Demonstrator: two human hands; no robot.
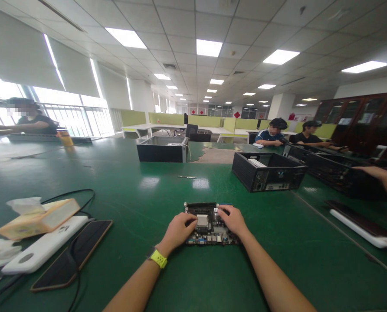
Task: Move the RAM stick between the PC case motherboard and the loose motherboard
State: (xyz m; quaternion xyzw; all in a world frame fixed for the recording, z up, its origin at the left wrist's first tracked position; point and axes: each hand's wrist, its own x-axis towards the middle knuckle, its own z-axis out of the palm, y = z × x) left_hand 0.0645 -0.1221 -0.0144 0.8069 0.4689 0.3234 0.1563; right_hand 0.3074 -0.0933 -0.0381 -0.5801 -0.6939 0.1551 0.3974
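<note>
A motherboard (217,230) lies flat on the green table in front of me, its ports on the side nearest to me. A pale square processor (202,221) sits on its left half, and dark memory slots (200,206) run along the far edge. My left hand (179,229), with a yellow-green watch band (159,258) at the wrist, is closed at the board's left edge, thumb near the processor. Over the right part, my right hand (233,220) has thumb and fingers drawn together at the slots' right end. Anything small between those fingers is hidden.
Open computer cases stand beyond the board, one black case (162,151) and another (268,171) to the right. At left lie a tissue box (44,216), a white power bank (47,245) and a dark phone (74,255). A co-worker's hand (375,172) reaches in from the right.
</note>
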